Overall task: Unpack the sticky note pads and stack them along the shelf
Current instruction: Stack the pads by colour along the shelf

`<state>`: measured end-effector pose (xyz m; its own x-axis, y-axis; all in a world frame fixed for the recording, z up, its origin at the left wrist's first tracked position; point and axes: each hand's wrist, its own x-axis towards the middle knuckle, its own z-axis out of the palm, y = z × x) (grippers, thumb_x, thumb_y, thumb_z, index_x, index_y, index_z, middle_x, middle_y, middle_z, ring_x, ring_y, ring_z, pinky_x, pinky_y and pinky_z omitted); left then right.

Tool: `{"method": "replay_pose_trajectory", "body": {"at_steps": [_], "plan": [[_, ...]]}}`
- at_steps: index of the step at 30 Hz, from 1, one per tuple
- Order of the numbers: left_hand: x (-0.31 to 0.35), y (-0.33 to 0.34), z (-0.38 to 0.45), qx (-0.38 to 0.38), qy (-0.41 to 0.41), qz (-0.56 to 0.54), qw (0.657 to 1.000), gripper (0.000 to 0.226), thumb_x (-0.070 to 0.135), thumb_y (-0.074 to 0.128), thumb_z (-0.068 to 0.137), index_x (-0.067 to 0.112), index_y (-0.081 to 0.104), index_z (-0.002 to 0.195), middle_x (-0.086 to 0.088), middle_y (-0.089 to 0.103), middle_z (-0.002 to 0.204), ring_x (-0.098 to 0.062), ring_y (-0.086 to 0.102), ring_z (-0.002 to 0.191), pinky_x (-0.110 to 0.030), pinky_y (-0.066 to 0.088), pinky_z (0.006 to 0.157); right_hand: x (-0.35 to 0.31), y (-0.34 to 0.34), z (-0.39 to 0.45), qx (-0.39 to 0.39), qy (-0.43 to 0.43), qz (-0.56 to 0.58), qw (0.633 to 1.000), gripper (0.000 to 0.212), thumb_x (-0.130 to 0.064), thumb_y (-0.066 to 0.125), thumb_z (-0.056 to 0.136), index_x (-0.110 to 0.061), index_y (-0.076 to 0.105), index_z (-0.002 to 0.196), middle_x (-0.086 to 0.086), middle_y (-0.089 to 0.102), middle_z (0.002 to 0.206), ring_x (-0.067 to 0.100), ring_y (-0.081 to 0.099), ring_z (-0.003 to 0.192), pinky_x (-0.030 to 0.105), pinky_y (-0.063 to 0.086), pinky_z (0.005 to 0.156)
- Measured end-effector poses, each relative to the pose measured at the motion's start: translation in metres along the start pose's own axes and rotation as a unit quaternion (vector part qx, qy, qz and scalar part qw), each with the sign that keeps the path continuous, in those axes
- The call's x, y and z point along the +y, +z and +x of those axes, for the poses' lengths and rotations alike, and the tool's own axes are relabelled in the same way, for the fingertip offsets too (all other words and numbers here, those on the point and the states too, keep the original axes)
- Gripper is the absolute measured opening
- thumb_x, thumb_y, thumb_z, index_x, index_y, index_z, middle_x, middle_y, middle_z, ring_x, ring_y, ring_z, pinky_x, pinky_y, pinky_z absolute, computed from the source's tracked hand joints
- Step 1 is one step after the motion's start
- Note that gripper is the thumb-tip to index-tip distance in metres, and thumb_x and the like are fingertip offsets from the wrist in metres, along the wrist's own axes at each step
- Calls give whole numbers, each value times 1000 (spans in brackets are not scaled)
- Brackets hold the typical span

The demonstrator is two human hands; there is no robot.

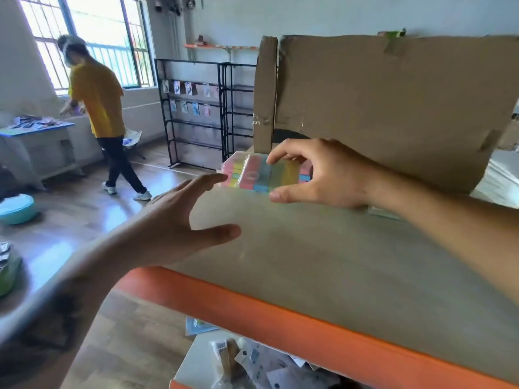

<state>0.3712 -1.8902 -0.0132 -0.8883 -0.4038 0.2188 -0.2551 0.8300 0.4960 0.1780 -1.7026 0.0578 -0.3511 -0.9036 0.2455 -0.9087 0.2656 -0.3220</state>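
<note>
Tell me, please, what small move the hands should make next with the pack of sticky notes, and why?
Probably lower the pack of sticky notes onto the shelf and let go. The right hand pinches it between thumb and fingers near the shelf's far end, and the open left hand reaches toward it, ready to square it.

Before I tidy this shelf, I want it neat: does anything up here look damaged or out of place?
The cardboard sheet standing behind the sticky note pads looks battered: torn edges, creases and tape patches. The pads themselves lie in a tidy stack at the shelf back, under the right hand.
</note>
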Motion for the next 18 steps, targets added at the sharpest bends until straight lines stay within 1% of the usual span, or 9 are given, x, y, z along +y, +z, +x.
{"method": "replay_pose_trajectory", "body": {"at_steps": [2,3,5,7,8,10,14,18], "plan": [[-5,1,-2,-19,-13,40,999,96,109,31,51,71,20,139,24,40,150,-12,39,140,-47,37,114,6,-3,28,15,8,1,1000,54,-60,80,76,-44,59,123,-9,60,135,10,62,109,28,46,91],[-4,2,-3,-34,-8,62,997,94,109,27,54,72,18,139,25,35,154,-12,34,143,-44,33,117,9,-3,42,18,12,-3,1000,54,-58,81,77,-43,60,125,-6,60,138,10,59,111,28,43,90],[-1,4,-2,-78,4,109,991,92,107,22,59,71,12,143,29,19,161,-8,17,151,-36,19,123,14,0,70,18,22,-18,999,56,-56,81,79,-39,60,128,-2,58,142,13,56,109,28,42,91],[4,4,-1,-136,-3,141,981,93,104,20,60,70,7,145,26,4,166,-4,0,154,-32,3,123,17,7,95,9,36,-30,999,57,-56,81,79,-38,59,128,-2,58,142,16,58,109,33,47,99],[6,4,0,-161,-10,148,976,92,101,22,61,71,6,146,24,-1,167,-5,-4,155,-31,-1,123,20,11,103,0,43,-32,999,56,-55,81,79,-38,59,127,-1,59,142,18,59,109,36,48,102],[6,4,1,-188,-18,153,970,89,97,26,62,72,3,145,22,-4,168,-7,-9,155,-32,-4,125,25,18,115,-25,57,-28,998,52,-52,81,81,-37,58,125,-1,60,138,20,60,108,40,49,103],[1,5,2,-185,-6,150,971,85,98,27,64,75,-1,141,23,-6,167,-7,-11,155,-35,-4,127,31,28,121,-55,61,-31,996,43,-49,80,83,-35,56,116,-2,64,128,20,64,103,41,52,100],[1,7,3,-177,2,155,972,86,98,27,65,74,0,142,23,-5,168,-8,-10,155,-36,-3,127,32,31,122,-64,67,-37,995,41,-52,77,85,-34,56,115,-4,63,129,21,62,106,41,50,102]]}}
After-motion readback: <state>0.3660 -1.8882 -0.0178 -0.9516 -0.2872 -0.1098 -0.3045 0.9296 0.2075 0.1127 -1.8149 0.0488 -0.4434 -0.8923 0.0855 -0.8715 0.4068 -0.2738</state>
